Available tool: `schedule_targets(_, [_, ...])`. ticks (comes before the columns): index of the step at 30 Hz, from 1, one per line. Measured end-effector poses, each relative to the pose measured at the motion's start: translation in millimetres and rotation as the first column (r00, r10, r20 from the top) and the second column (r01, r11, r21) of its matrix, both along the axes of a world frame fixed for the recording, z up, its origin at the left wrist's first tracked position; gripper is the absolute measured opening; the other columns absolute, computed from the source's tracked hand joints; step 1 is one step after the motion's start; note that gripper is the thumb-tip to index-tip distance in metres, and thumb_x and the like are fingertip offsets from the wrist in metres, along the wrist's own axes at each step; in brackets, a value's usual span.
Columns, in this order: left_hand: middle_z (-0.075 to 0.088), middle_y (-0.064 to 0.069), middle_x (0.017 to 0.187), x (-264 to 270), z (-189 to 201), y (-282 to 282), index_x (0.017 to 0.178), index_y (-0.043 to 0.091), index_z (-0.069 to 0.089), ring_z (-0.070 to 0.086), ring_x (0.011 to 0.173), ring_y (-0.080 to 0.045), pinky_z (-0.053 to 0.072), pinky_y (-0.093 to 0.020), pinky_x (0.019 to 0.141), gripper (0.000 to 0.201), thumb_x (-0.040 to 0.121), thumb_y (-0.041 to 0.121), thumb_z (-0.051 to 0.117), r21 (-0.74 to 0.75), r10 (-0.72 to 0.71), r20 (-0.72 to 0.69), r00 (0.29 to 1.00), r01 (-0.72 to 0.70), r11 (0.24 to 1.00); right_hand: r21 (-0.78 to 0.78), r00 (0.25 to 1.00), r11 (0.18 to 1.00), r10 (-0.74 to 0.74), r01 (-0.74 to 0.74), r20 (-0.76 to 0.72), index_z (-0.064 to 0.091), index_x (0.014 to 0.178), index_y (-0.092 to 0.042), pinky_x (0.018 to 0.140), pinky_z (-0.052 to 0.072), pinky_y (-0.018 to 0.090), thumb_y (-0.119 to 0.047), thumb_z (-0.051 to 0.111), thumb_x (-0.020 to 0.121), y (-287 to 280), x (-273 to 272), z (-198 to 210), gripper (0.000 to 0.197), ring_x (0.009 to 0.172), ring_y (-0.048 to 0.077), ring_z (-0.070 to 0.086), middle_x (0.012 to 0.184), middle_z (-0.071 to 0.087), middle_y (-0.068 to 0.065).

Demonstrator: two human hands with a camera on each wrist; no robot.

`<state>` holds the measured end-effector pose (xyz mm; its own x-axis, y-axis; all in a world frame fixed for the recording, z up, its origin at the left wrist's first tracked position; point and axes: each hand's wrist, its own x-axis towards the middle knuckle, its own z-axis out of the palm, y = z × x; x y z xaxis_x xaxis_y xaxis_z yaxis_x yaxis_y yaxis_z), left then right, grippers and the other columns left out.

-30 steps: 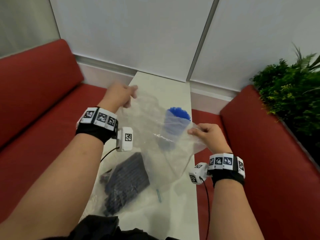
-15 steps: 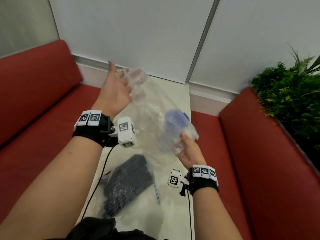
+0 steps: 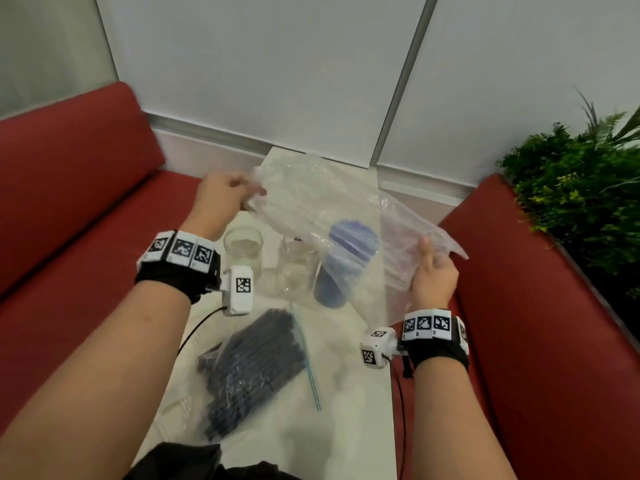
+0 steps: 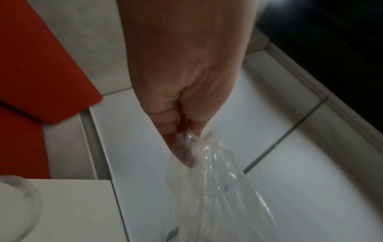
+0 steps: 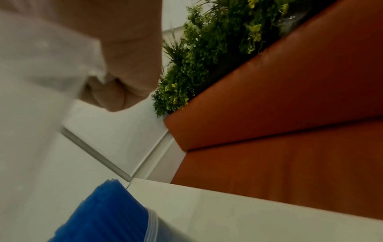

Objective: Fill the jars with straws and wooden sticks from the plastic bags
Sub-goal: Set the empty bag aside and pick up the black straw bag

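Note:
Both hands hold an empty clear plastic bag [image 3: 346, 209] stretched above the narrow white table [image 3: 349, 393]. My left hand [image 3: 225, 192] pinches its far left corner, with the crumpled plastic bag [image 4: 209, 172] bunched at the fingertips. My right hand [image 3: 433, 268] grips the right edge, thumb up. Behind the bag stands a jar of blue straws [image 3: 346, 258], whose blue straws [image 5: 111, 212] also show in the right wrist view. Two empty glass jars [image 3: 242, 251] [image 3: 298, 268] stand left of it. A bag of dark sticks [image 3: 249, 368] lies near me.
Red sofa cushions [image 3: 69, 220] flank the table on both sides. A green plant [image 3: 571, 188] stands behind the right cushion. One loose straw [image 3: 308, 368] lies beside the dark bag. White wall panels close the far end.
The bag went from bunched up in my raised left palm to spread wide between both hands. My right hand moved right and up to the bag's edge; my left closed on the corner.

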<state>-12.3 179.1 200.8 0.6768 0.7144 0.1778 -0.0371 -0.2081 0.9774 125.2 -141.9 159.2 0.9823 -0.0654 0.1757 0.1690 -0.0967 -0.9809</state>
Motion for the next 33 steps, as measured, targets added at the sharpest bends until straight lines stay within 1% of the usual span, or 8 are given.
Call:
schedule_targets(7, [0.056, 0.002, 0.054, 1, 15, -6, 0.062, 0.014, 0.067, 0.050, 0.050, -0.011, 0.042, -0.023, 0.049, 0.025, 0.086, 0.010, 0.064, -0.203, 0.300, 0.196, 0.934, -0.261, 0.944, -0.081, 0.977, 0.988, -0.141, 0.129, -0.159, 0.048, 0.069, -0.017, 0.045, 0.033, 0.027, -0.065, 0.066, 0.086, -9, 3, -15, 0.054, 0.049, 0.009, 0.046, 0.057, 0.048, -0.008])
schedule_targets(11, [0.048, 0.011, 0.036, 5, 29, -30, 0.044, 0.019, 0.051, 0.044, 0.033, 0.000, 0.031, -0.009, 0.037, 0.051, 0.092, 0.035, 0.059, -0.056, 0.398, 0.170, 0.902, -0.394, 0.917, -0.276, 0.948, 0.950, -0.216, 0.149, -0.233, 0.048, 0.119, -0.011, 0.068, 0.046, 0.038, -0.053, 0.059, 0.096, -7, -2, -17, 0.049, 0.094, 0.034, 0.059, 0.107, 0.062, 0.012])
schedule_targets(16, [0.058, 0.010, 0.050, 14, 56, -50, 0.050, 0.024, 0.058, 0.055, 0.053, 0.000, 0.039, -0.021, 0.059, 0.056, 0.100, 0.044, 0.043, 0.115, 0.368, 0.077, 0.927, -0.375, 0.920, -0.271, 0.947, 0.961, 0.141, -0.060, 0.289, 0.055, 0.126, -0.024, 0.093, 0.045, 0.036, -0.059, 0.057, 0.090, 45, -53, 10, 0.050, 0.109, 0.011, 0.058, 0.117, 0.060, -0.010])
schedule_targets(20, [0.052, 0.007, 0.054, 21, 79, -64, 0.055, 0.021, 0.053, 0.048, 0.047, -0.001, 0.030, -0.022, 0.047, 0.053, 0.102, 0.037, 0.037, 0.254, 0.289, 0.078, 0.954, -0.299, 0.920, -0.599, 0.778, 0.706, 0.593, -0.378, 0.207, 0.031, 0.149, -0.027, 0.109, 0.034, 0.023, -0.050, 0.073, 0.083, 95, -110, -7, 0.081, 0.130, 0.007, 0.045, 0.142, 0.048, -0.009])
schedule_targets(25, [0.040, 0.002, 0.043, 6, 107, -38, 0.047, 0.015, 0.044, 0.037, 0.038, -0.010, 0.023, -0.019, 0.043, 0.057, 0.092, 0.048, 0.055, 0.704, 0.349, -0.125, 0.929, -0.165, 0.691, -0.537, 0.831, 0.672, 0.546, -0.510, -0.107, 0.067, 0.100, -0.010, 0.083, 0.048, 0.037, -0.003, 0.054, 0.095, 58, -74, -13, 0.016, 0.091, 0.027, 0.063, 0.095, 0.067, 0.006])
schedule_targets(28, [0.053, 0.002, 0.044, -3, 110, -24, 0.052, 0.017, 0.062, 0.050, 0.036, -0.012, 0.032, -0.020, 0.039, 0.048, 0.081, 0.055, 0.069, 0.615, 0.307, -0.302, 0.903, -0.062, 0.786, -0.565, 0.725, 0.474, 0.568, -0.675, -0.389, 0.072, 0.104, -0.021, 0.097, 0.049, 0.038, -0.008, 0.065, 0.089, 26, -51, 3, 0.021, 0.102, 0.025, 0.061, 0.111, 0.068, 0.007])
schedule_targets(31, [0.055, 0.004, 0.041, -7, 104, -33, 0.075, 0.013, 0.071, 0.047, 0.030, -0.011, 0.035, -0.018, 0.036, 0.027, 0.085, 0.038, 0.069, 0.354, 0.041, -0.349, 0.936, 0.091, 0.931, -0.748, 0.710, 0.062, 0.377, -0.661, -0.595, 0.068, 0.123, -0.020, 0.098, 0.050, 0.039, -0.008, 0.062, 0.093, 9, -39, 22, 0.033, 0.109, 0.027, 0.062, 0.116, 0.065, 0.006])
schedule_targets(33, [0.055, 0.001, 0.046, -3, 105, -46, 0.093, 0.008, 0.069, 0.045, 0.028, -0.010, 0.034, -0.018, 0.035, 0.016, 0.087, 0.018, 0.058, 0.222, -0.013, -0.263, 0.965, 0.073, 0.972, -0.833, 0.793, 0.184, 0.463, -0.522, -0.395, 0.045, 0.147, -0.024, 0.100, 0.048, 0.039, -0.008, 0.068, 0.088, 12, -44, 31, 0.065, 0.120, 0.028, 0.058, 0.132, 0.055, 0.008])
